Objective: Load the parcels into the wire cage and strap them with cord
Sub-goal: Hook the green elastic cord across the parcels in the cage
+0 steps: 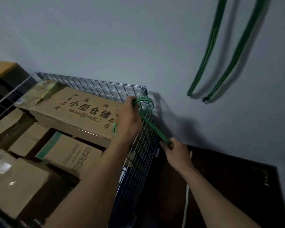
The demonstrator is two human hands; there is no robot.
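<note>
At the cage [105, 86] corner, beside the parcels [79, 112], the left hand [128, 122] grips the cord [148, 122] loop; the right hand [178, 155] pinches its apparently taut tail.

Brown cardboard parcels [79, 111] lie inside the silver wire-mesh cage [97, 84]. A green dotted flat cord [152, 127] loops at the cage's far right corner, in the left hand [128, 119]; the right hand [178, 155] holds it just right of the cage. Long green straps [208, 50] hang farther right.

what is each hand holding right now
Left hand: grips the green cord at the wire cage corner.
Right hand: pinches the same cord's lower end.
</note>
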